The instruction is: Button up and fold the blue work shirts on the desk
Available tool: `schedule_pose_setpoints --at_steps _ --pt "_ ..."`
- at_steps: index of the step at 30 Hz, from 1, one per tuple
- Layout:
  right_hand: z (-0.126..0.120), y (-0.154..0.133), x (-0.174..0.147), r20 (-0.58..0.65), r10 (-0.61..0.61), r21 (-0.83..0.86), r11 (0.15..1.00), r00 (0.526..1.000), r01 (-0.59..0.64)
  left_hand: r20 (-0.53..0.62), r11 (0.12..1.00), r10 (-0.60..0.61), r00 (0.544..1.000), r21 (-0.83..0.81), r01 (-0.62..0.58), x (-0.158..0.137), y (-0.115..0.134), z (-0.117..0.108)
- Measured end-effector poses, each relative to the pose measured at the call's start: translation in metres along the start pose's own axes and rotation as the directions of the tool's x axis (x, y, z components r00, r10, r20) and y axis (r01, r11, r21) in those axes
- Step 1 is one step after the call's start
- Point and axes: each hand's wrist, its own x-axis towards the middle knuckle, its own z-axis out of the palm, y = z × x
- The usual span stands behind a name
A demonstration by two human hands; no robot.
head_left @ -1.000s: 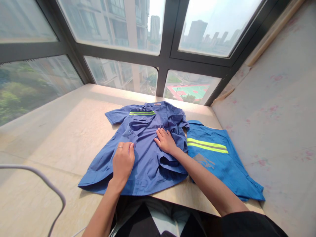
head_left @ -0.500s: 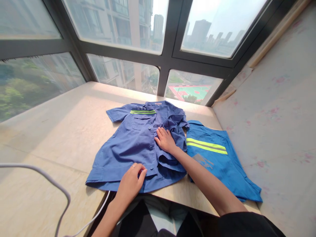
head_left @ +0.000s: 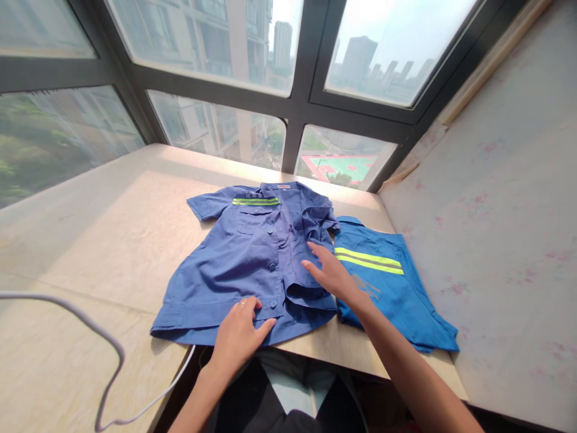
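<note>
A blue short-sleeved work shirt (head_left: 225, 258) lies spread on the sill, collar toward the window. Its right-hand front panel is bunched and folded back. Across the chest runs a yellow-green reflective stripe. My left hand (head_left: 241, 331) rests at the shirt's bottom hem, thumb and fingers apart, holding nothing. Over the bunched right side is my right hand (head_left: 331, 273), fingers stretched out and apart; whether it touches the cloth I cannot tell. To the right lies a folded brighter-blue garment (head_left: 387, 294) with a yellow-green and grey stripe.
A grey-white cable (head_left: 101, 331) loops over the left of the pale sill (head_left: 112, 210). Dark-framed windows (head_left: 295, 111) close off the back, and a flowered wall (head_left: 487, 240) stands on the right. The sill's front edge runs just before my lap.
My right hand has drawn back rightward from the shirt's middle, its fingers spreading. My left thumb has moved away from the fingers. The whole view has shifted slightly.
</note>
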Motion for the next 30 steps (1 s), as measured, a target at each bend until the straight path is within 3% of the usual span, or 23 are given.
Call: schedule_pose_setpoints --at_steps 2,5,9,12,18,21,24,26,30 --pt "-0.014 -0.003 -0.023 -0.019 0.181 0.150 0.973 0.983 -0.176 -0.025 1.000 0.021 0.999 -0.004 -0.021 -0.001 -0.001 0.001" --pt "-0.022 -0.007 -0.055 0.051 0.363 0.308 0.881 0.931 -0.360 -0.090 0.999 0.038 0.995 0.030 -0.035 -0.002 -0.001 0.006" --pt "-0.014 -0.013 -0.080 0.161 0.513 0.378 0.757 0.843 -0.533 -0.110 0.995 0.067 0.992 0.076 -0.059 0.000 -0.004 0.014" --pt "-0.005 -0.018 -0.084 0.170 0.581 0.381 0.706 0.796 -0.597 -0.135 0.996 0.092 0.986 0.001 -0.093 0.001 -0.009 0.018" --pt "0.014 -0.024 -0.069 0.200 0.613 0.448 0.637 0.765 -0.627 -0.148 0.943 -0.067 0.987 -0.332 0.014 -0.003 -0.004 0.009" --pt "0.020 -0.023 -0.058 0.173 0.640 0.491 0.603 0.749 -0.629 -0.118 0.836 -0.135 0.984 -0.547 0.049 -0.004 0.006 0.007" --pt "0.027 -0.022 -0.051 0.030 0.669 0.507 0.630 0.742 -0.588 -0.042 0.699 -0.193 0.980 -0.707 0.107 -0.002 0.010 0.013" --pt "0.032 -0.022 -0.050 -0.055 0.651 0.524 0.664 0.757 -0.533 0.013 0.617 -0.238 0.971 -0.770 0.162 0.000 0.009 0.019" --pt "0.037 -0.022 -0.051 -0.114 0.541 0.629 0.689 0.833 -0.361 0.042 0.529 -0.283 0.958 -0.826 0.192 0.002 0.003 0.025"
